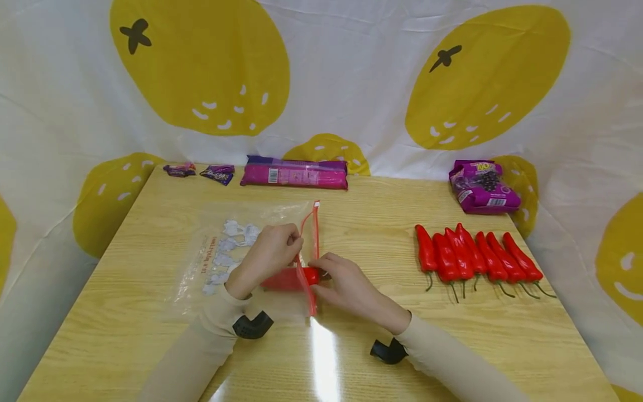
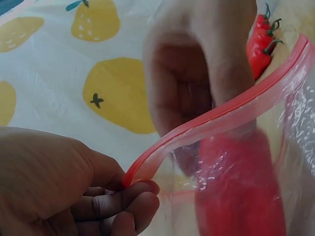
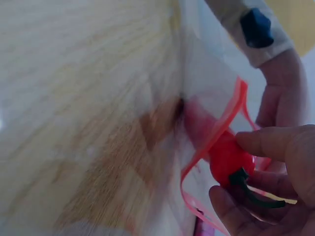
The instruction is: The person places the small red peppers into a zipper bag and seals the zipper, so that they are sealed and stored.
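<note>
A clear zip bag with a red seal and printed grey figures lies on the table, its mouth facing right. My left hand pinches the upper edge of the red seal between thumb and finger, holding the mouth apart. In my right hand is a red chili pepper, gripped near its stem end. Its long body is inside the bag, seen through the plastic in the left wrist view, while the green stem is still outside the mouth, by my palm.
Several red chili peppers lie in a row at the right. Behind them stands a purple grape-print pack. Along the back edge are a long purple packet and two small purple wrapped candies. A fruit-print cloth hangs behind the table.
</note>
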Available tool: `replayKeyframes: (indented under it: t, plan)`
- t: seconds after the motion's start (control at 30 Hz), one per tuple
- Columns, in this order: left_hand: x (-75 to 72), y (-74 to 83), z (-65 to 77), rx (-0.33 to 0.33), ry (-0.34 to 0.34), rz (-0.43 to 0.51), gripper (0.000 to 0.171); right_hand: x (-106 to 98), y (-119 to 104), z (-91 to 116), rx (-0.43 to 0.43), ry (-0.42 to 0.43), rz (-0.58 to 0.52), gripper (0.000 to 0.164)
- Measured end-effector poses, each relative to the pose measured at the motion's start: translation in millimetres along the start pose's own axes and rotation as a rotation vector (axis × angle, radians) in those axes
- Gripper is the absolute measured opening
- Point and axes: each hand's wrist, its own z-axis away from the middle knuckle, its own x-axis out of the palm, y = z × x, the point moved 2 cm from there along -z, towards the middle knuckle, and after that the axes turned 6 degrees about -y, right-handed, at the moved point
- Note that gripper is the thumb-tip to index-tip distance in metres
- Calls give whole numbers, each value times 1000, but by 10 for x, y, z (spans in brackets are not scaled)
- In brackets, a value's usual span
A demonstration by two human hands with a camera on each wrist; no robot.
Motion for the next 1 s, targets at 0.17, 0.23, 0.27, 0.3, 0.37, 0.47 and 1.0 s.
replayKeyframes:
  t: [0.17, 0.23, 0.27, 0.3, 0.37, 0.47, 1.0]
  plan:
    - [13, 13, 26, 6, 28, -27, 14, 117, 32, -237, 1, -78, -58, 17]
    - [15, 14, 31, 8, 36, -39, 14, 164, 49, -306, 6, -103, -76, 13]
    - [14, 13, 33, 10, 42, -44, 14, 187, 57, -336, 13, -115, -90, 12]
    - [10, 11, 35, 10, 49, -48, 14, 212, 64, -363, 18, -125, -104, 11]
    - [-1, 7, 37, 13, 64, -57, 13, 267, 80, -413, 34, -141, -122, 8]
    - [-25, 3, 40, 12, 78, -60, 11, 346, 89, -476, 21, -155, -128, 7]
    - [-105, 17, 17, -9, 31, -3, 13, 44, 164, -206, 49, -71, -106, 22]
